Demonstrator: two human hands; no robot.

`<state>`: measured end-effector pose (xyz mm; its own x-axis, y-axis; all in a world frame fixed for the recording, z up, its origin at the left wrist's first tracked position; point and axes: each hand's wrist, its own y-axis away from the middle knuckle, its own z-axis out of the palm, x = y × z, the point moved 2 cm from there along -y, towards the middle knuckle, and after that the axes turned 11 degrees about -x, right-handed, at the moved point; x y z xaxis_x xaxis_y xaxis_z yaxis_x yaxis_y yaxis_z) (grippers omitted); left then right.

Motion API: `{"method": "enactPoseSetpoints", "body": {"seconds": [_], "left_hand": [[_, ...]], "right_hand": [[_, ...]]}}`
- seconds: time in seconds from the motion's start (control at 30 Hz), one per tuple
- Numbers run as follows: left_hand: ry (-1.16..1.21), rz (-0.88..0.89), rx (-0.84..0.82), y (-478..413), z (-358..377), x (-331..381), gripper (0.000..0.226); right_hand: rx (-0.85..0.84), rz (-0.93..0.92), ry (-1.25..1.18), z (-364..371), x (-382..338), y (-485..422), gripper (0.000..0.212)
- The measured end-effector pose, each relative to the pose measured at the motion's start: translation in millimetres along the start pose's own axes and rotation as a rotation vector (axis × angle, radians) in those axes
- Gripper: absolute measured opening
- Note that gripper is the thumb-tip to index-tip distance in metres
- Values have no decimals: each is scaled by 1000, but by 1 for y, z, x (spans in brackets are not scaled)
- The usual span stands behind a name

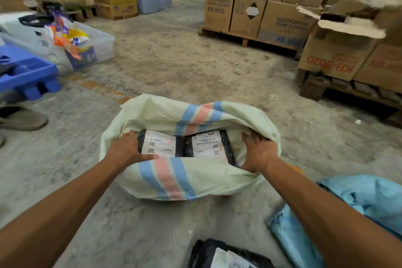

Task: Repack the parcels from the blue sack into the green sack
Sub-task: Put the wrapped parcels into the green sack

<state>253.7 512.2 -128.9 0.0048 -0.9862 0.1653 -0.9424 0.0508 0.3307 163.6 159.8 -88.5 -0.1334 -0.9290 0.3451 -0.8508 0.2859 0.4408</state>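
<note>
Green sack (174,180) open on floor (174,61). Left hand (126,148) grips left parcel (158,143) inside; right hand (258,152) curled beside right parcel (208,144), grip unclear.

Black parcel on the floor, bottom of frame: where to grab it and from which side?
Probably the far left edge of the parcel: it lies flat, label up, a soft black bag with slack there to pinch. Come from above and the left, over bare floor; the blue sack crowds its right. Its near end is out of frame.
</note>
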Motion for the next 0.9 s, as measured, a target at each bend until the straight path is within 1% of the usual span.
{"method": "enactPoseSetpoints", "body": {"seconds": [0.03,0.07,0.13,0.2,0.27,0.33,0.37,0.43,0.53,0.57,0.6,0.63,0.67,0.7,0.73,0.77,0.8,0.83,0.87,0.9], "left_hand": [[-55,-9,-31,8,-7,2,102],[-84,-12,-67,15,-12,5,102],[-73,3,-118,29,-22,14,97],[-124,63,-130,46,-30,23,86],[-221,134,-140,63,-37,34,74],[-240,171,-153,88,-44,45,72],[-242,186,-141,100,-48,52,71],[-260,245,-61,132,-59,70,59],[-244,367,71,182,-67,100,41],[-226,391,55,201,-65,110,37],[-217,398,-9,219,-60,121,37],[-199,377,-115,231,-48,128,39],[-172,339,-240,242,-33,134,46],[-144,299,-348,256,-17,138,53],[-107,264,-426,269,-2,142,62],[-52,240,-481,280,13,145,66],[21,254,-528,286,28,147,66],[87,276,-552,294,41,149,60],[142,280,-555,303,54,148,55],[214,231,-600,309,68,144,55]], "right_hand": [[6,5,54,1,4,7,111],[16,-17,51,3,5,14,112],[60,-123,-48,10,5,26,108],[82,-237,-178,10,8,46,91],[91,-308,-325,3,14,65,71],[148,-342,-443,-6,20,93,59],[185,-342,-486,-11,23,105,53],[239,-327,-563,-18,32,132,45],[222,-250,-575,-12,45,170,43],[222,-222,-562,-8,51,185,43],[212,-184,-539,-3,56,200,42],[174,-144,-506,8,59,213,38],[95,-102,-473,22,61,228,34],[0,-69,-449,42,64,239,35],[-99,-32,-465,64,67,249,42],[-187,-3,-513,86,71,259,51],[-280,22,-580,105,76,270,60],[-355,13,-681,122,80,279,65],[-435,13,-780,136,82,291,63],[-508,12,-859,147,82,301,57]]}}
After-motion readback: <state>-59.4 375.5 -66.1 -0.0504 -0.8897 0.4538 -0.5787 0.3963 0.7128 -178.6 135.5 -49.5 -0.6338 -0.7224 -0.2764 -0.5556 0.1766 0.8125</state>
